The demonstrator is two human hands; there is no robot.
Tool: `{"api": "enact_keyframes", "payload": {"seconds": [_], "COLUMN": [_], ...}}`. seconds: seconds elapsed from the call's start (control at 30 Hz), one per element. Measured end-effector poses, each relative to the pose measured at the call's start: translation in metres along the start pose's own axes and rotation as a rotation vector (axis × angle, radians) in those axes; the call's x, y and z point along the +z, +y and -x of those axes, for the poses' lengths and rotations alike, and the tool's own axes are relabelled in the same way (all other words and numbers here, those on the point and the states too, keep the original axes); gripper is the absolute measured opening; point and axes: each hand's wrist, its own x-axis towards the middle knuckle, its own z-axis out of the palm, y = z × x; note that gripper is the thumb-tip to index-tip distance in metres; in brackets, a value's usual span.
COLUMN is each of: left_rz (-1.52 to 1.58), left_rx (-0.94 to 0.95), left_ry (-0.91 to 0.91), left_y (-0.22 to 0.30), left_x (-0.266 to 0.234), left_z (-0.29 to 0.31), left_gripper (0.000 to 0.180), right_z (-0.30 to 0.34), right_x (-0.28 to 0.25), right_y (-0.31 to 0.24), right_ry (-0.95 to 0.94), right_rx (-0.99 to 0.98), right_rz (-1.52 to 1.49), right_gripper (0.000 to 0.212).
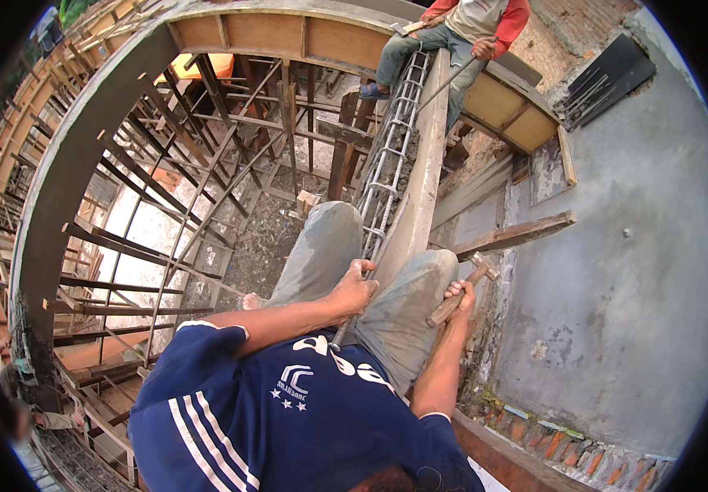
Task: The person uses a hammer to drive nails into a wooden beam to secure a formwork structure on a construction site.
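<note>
While the right hand (461, 297) grips a hammer with a worn wooden handle and a blunt head (447, 309), the left hand (354, 289) lies at the near end of a long, grey steel reinforcement cage (393, 152). The right fingers are wrapped round the handle; the left fingers are curled, but I cannot tell whether they close on a bar. The hammer is just beside the right knee, its head tilted up and away. The step in hand looks like fitting or steadying the cage; a next move would probably call for swinging the hammer clear of the knees, with the left fingers kept out of its path.

The handle looks dusty and scuffed. The cage, straight bars crossed by squarish ties, runs from between the knees along a pale, plank-like beam side (429, 148). At its far end sits a co-worker in red-and-pale sleeves (485, 18), one hand on a long, thin rod (452, 78). Beyond curve brown plywood forms (264, 33), with a smooth grey slab (616, 246) to the right.
</note>
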Motion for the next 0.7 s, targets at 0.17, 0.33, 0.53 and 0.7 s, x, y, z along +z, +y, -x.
{"api": "enact_keyframes", "payload": {"seconds": [0.17,0.33,0.53,0.7], "left_rz": [0.203,0.362,0.566,0.632], "left_rx": [0.083,0.147,0.163,0.047], "left_ry": [0.007,0.011,0.051,0.016], "left_y": [0.025,0.041,0.085,0.099], "left_x": [-0.024,-0.034,-0.014,0.005], "left_z": [0.005,-0.049,-0.114,-0.163], "left_gripper": [0.061,0.065,0.047,0.009], "right_z": [-0.005,-0.006,-0.005,0.003], "right_x": [-0.001,-0.002,-0.001,0.001], "right_y": [-0.004,0.000,0.002,-0.001], "right_ry": [-0.052,-0.053,-0.059,-0.036], "right_rx": [0.050,0.073,0.051,0.032], "right_rz": [-0.030,-0.045,-0.061,-0.043], "right_gripper": [0.009,0.009,0.009,0.009]}}
